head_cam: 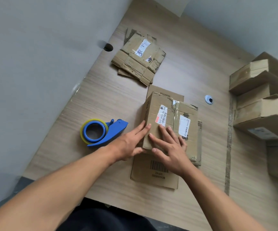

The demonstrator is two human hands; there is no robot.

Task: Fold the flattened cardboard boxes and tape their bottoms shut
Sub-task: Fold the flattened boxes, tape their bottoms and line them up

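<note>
A brown cardboard box point(171, 117) with white shipping labels stands in the middle of the table, its two bottom flaps folded in and facing up. My left hand point(131, 144) rests with straight fingers on the box's near left edge, thumb against its side. My right hand point(170, 147) lies flat with spread fingers on the near flap, pressing it down. A blue tape dispenser point(101, 132) with a roll of clear tape lies on the table just left of my left hand. A stack of flattened boxes point(138, 57) lies further back.
A flat cardboard sheet point(155, 174) with a barcode lies under the box. Several folded boxes point(258, 104) are piled at the right edge. A cable hole point(209, 99) is in the wooden table point(101, 97). The grey floor is to the left.
</note>
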